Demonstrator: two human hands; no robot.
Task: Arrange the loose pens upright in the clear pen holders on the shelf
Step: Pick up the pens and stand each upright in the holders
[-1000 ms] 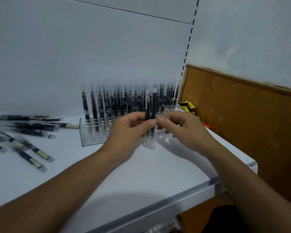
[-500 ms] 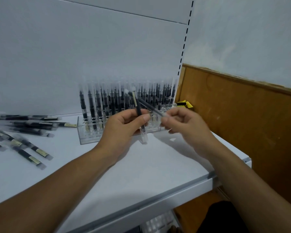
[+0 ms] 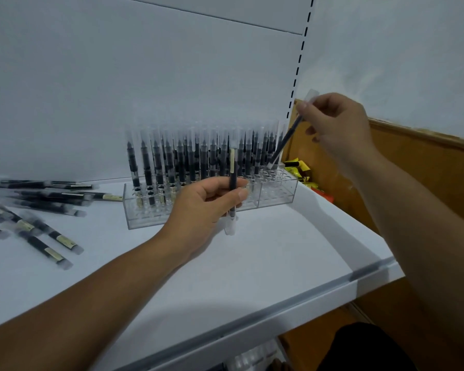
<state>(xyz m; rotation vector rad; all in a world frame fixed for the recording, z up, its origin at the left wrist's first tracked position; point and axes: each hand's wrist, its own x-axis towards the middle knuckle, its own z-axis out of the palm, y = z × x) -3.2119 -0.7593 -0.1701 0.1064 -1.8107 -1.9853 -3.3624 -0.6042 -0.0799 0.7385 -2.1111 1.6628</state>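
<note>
Two clear pen holders stand side by side on the white shelf, packed with several upright dark pens; the right end has free holes. My right hand pinches a pen near its clear cap, tilted, its lower end just above the free holes. My left hand grips another pen upright in front of the holders. Several loose pens lie flat at the shelf's left.
The shelf's metal front edge runs diagonally. A wooden panel stands to the right, with yellow packets in the gap beside the holders. A slotted upright rises behind the holders.
My right hand has taken one pen away from my left hand, up and to the right, over the holder's right end. My left hand stays in place with the other pen.
</note>
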